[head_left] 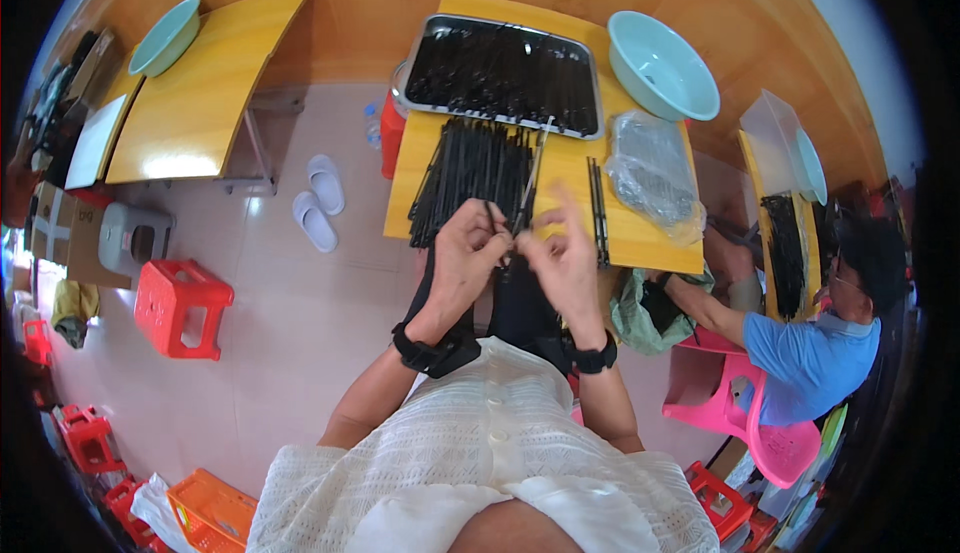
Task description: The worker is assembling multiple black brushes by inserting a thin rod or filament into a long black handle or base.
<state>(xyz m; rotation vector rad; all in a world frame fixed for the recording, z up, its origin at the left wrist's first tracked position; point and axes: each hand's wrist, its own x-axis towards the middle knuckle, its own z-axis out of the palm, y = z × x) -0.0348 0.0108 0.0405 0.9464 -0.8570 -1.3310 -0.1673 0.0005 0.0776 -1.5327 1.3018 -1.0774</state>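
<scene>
My left hand (465,258) is closed in a pinch at the near table edge, its fingertips on a thin black strip whose exact kind I cannot make out. Close beside it, my right hand (568,271) has its thumb near the same strip and its other fingers raised and apart, slightly blurred. Just beyond my hands, a pile of long black strips (470,168) lies side by side on the yellow table (655,243). A slim silvery rod (541,158) slants across the pile's right side. Several loose black strips (598,208) lie to the right.
Behind the pile, a metal tray (601,123) holds more black strips. At right are a pale green basin (712,103) and a clear plastic bag (650,168). A seated person in blue (810,353) reaches into a green sack (640,318). A red stool (185,303) stands left.
</scene>
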